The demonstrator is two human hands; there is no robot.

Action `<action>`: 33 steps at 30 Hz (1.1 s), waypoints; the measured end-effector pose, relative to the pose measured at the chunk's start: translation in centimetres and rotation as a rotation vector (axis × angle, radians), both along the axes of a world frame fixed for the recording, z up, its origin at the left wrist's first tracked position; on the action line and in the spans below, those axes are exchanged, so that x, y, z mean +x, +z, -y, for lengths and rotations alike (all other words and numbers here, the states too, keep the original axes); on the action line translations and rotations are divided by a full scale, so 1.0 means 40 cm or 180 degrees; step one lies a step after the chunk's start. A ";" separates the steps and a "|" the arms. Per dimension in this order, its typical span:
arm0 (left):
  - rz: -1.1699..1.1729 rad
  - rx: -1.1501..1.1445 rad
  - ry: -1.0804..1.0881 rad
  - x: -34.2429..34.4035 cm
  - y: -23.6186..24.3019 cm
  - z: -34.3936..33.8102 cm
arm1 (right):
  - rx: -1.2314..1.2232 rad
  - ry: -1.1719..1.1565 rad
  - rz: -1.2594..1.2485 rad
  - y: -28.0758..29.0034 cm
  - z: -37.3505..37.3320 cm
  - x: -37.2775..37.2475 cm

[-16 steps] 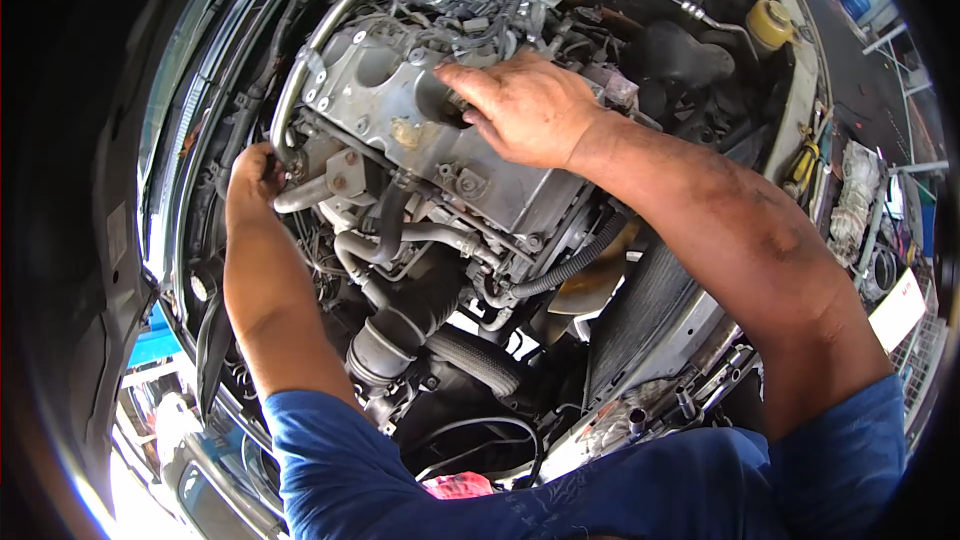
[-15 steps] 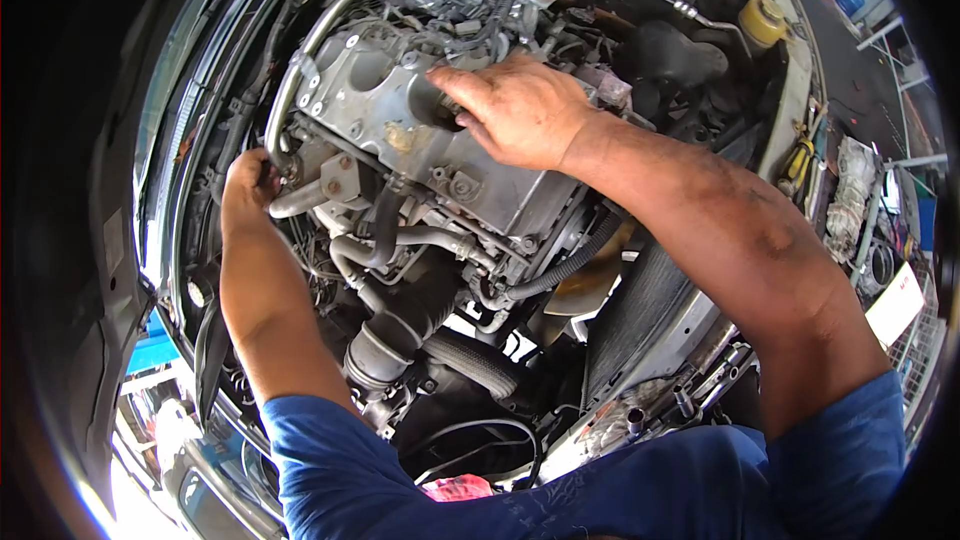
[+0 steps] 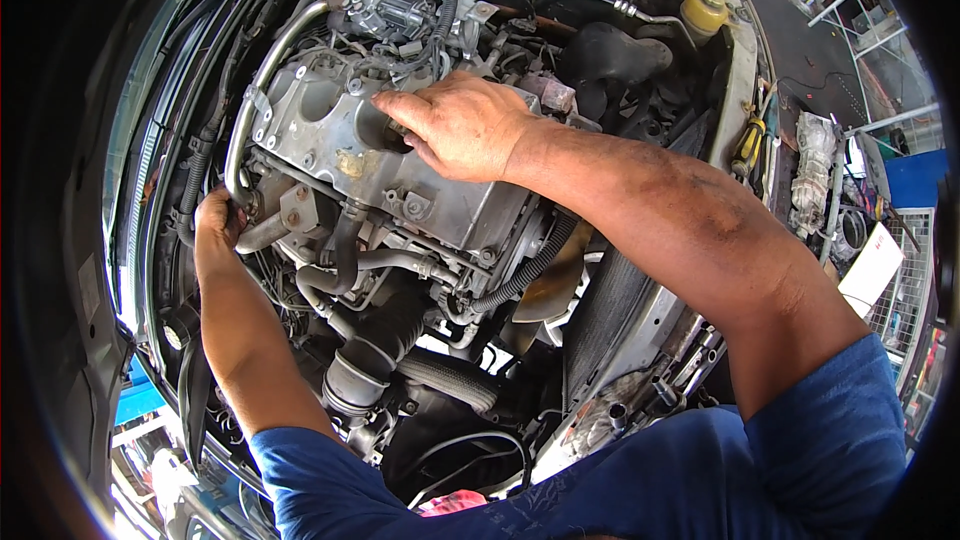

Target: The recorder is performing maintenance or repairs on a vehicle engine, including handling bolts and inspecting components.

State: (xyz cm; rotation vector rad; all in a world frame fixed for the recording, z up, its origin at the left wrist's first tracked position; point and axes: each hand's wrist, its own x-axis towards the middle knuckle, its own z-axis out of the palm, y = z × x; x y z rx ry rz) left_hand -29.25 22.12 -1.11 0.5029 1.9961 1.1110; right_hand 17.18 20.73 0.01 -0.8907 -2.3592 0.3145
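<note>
A grey metal engine cover (image 3: 330, 140) with round recesses lies in the middle of the engine bay. My right hand (image 3: 460, 125) rests on its top, palm down, fingers stretched across the edge of one recess and thumb apart from them. At the cover's left side, my left hand (image 3: 217, 218) has its fingers curled in by the lower end of a bent metal pipe (image 3: 262, 80). What those fingers grip is hidden behind the hand. Just right of it sit a metal bracket (image 3: 298, 208) and a black rubber hose (image 3: 346, 245).
A ribbed air intake duct (image 3: 360, 370) opens below the cover. The radiator (image 3: 615, 330) and fan blade (image 3: 548, 285) are to the right. Several sockets (image 3: 665, 390) lie on the front edge. A yellow-capped reservoir (image 3: 704, 12) and yellow-handled tool (image 3: 748, 145) are at the far right.
The whole view has shifted, so the engine and both hands appear further left. Each hand keeps its place on the engine, with little visible change in the fingers.
</note>
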 end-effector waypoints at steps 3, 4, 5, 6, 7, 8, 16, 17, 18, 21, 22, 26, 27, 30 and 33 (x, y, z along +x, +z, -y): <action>0.0000 0.0067 -0.0134 -0.005 0.007 0.010 | -0.0038 -0.0032 0.0074 0.008 0.006 -0.002; 0.0017 0.0074 -0.0145 0.006 0.003 0.007 | -0.0032 -0.0043 0.0091 0.007 0.004 0.002; -0.0027 0.0080 -0.0136 0.017 -0.001 0.004 | -0.0061 -0.0054 0.0118 0.006 0.002 0.005; -0.0072 0.0087 -0.0128 0.027 -0.003 0.002 | -0.0091 -0.0066 0.0145 0.004 -0.001 0.008; -0.0090 0.0085 -0.0120 0.017 0.000 0.009 | -0.0093 -0.0058 0.0127 0.009 0.003 0.006; -0.0154 0.0113 -0.0120 0.007 0.004 0.017 | -0.0134 -0.0055 0.0137 0.013 0.006 0.003; -0.0509 0.0292 -0.0232 0.016 0.006 0.028 | -0.0111 -0.0039 0.0106 0.014 0.004 0.004; -0.0497 0.0267 -0.0277 0.014 0.010 0.032 | -0.0178 -0.0028 0.0137 0.016 0.005 0.002; -0.0486 0.0242 -0.0321 0.012 0.015 0.033 | -0.0246 -0.0017 0.0167 0.018 0.006 0.001; -0.0597 0.0194 -0.0223 0.067 0.002 0.014 | -0.0232 -0.0047 0.0201 0.005 -0.005 0.009; -0.0606 0.0188 -0.0215 0.062 0.005 0.019 | -0.0238 -0.0037 0.0193 0.010 -0.001 0.007; -0.0305 0.0176 -0.0357 0.011 0.023 0.035 | -0.0322 -0.0006 0.0182 0.022 0.008 0.004; -0.0156 0.0170 -0.0436 -0.013 0.033 0.042 | -0.0311 0.0037 0.0099 0.022 0.010 0.000; -0.0115 0.0123 -0.0252 0.038 0.005 0.016 | -0.0192 0.0006 0.0127 0.006 -0.005 0.015; -0.0286 0.0233 -0.0257 0.029 0.018 0.026 | -0.0126 0.0059 0.0029 0.015 0.002 0.007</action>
